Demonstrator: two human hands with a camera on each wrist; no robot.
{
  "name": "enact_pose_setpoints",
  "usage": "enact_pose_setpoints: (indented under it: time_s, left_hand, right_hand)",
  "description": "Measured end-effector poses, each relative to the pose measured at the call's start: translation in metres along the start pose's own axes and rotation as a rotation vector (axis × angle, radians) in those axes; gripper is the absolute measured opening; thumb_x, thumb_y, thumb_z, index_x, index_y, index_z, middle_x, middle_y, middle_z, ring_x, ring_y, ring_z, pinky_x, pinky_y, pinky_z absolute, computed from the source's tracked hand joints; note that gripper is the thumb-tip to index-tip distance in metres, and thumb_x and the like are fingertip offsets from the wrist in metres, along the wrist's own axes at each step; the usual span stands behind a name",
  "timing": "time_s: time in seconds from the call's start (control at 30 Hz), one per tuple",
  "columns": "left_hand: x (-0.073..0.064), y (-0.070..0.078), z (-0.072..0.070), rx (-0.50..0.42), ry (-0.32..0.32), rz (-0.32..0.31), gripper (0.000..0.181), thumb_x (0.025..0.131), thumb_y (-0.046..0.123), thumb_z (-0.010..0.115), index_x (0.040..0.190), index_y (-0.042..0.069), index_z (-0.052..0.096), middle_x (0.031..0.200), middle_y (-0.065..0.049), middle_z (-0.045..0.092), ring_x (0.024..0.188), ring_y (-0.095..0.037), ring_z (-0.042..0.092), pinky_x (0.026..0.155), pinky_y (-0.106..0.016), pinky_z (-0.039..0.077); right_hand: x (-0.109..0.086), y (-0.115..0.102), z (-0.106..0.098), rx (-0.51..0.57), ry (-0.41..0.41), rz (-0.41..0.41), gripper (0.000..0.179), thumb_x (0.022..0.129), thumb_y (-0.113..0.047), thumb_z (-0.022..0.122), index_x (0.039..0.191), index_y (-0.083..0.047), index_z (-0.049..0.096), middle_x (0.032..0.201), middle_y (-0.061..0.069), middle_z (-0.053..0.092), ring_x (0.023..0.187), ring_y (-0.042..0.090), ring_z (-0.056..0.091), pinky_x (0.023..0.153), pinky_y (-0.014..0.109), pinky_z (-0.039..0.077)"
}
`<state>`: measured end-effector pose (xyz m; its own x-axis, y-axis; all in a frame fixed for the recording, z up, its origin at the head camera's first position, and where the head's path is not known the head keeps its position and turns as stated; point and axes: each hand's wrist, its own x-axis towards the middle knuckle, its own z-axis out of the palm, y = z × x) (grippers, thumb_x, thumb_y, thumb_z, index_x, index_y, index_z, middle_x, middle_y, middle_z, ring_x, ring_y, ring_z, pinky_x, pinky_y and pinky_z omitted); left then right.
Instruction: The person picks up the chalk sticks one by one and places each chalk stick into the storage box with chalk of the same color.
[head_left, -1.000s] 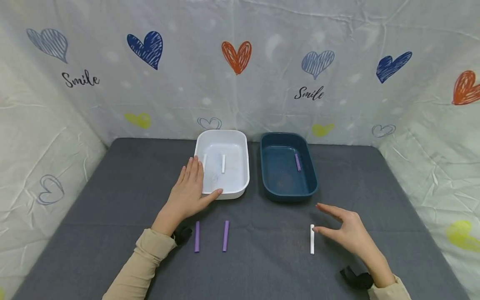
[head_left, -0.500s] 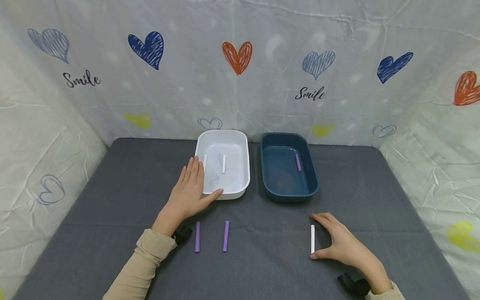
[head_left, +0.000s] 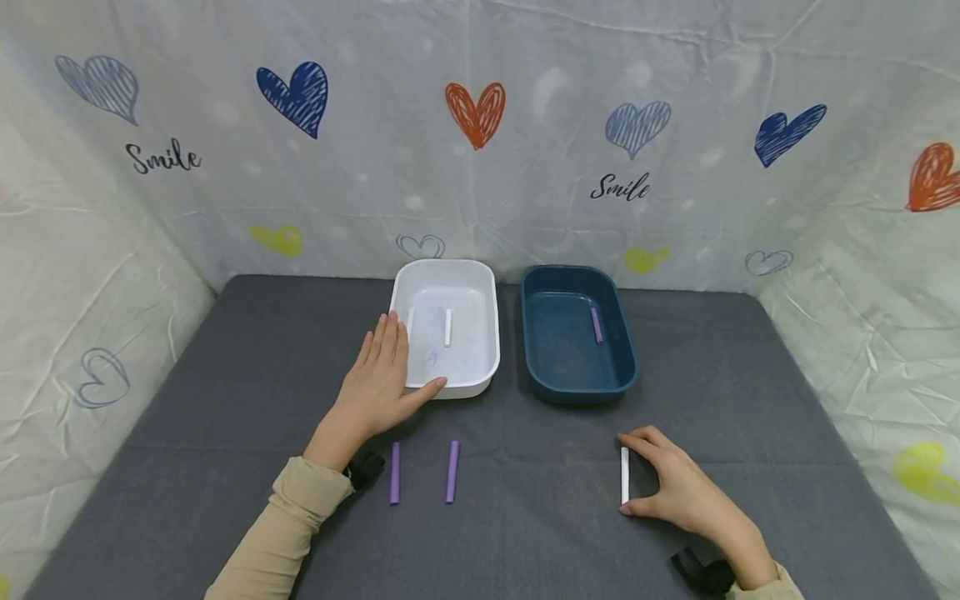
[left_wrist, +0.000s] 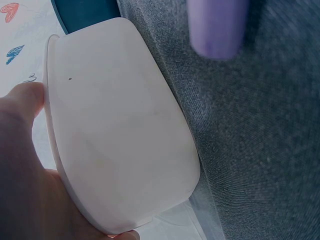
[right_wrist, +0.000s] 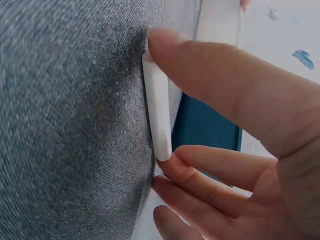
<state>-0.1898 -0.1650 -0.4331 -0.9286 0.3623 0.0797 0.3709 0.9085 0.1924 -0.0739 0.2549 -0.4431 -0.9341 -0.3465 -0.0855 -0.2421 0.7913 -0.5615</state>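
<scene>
Head view has the right hand [head_left: 678, 487] pinching a white stick [head_left: 625, 477] end to end, thumb and fingertips spread its full length; looks like the grab step, so next probably calls for a steady squeeze and lift. Left hand [head_left: 377, 385] lies straight-fingered along the white tub [head_left: 474, 358]. Blue tub [head_left: 562, 358] stands just beyond the right fingertips, could get bumped; purple sticks [head_left: 452, 472] lie nearer than the left thumb
</scene>
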Motion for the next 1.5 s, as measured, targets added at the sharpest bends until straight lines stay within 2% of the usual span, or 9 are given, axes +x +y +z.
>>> enact_pose_setpoints:
  time_s: [0.7,1.5]
  left_hand:
    - [-0.001,0.000,-0.002,-0.004,0.009,0.002,0.108,0.093,0.070,0.044,0.153,-0.013,0.010,0.162,-0.028,-0.002,0.150,-0.038,-0.004,0.120,-0.052,0.006]
    - [-0.001,0.000,0.000,-0.011,0.007,0.001,0.108,0.094,0.070,0.044,0.153,-0.013,0.010,0.162,-0.028,-0.003,0.150,-0.038,-0.005,0.120,-0.051,0.004]
  right_hand:
    - [0.005,-0.005,-0.003,-0.033,0.010,-0.010,0.080,0.068,-0.029,0.093,0.136,-0.002,0.059,0.123,0.003,0.056,0.112,0.022,0.057,0.090,0.045,0.051]
    - [0.017,-0.022,0.004,-0.008,-0.017,-0.094,0.080,0.070,-0.033,0.092,0.135,-0.001,0.059,0.119,-0.001,0.056,0.110,0.018,0.058,0.091,0.043,0.051]
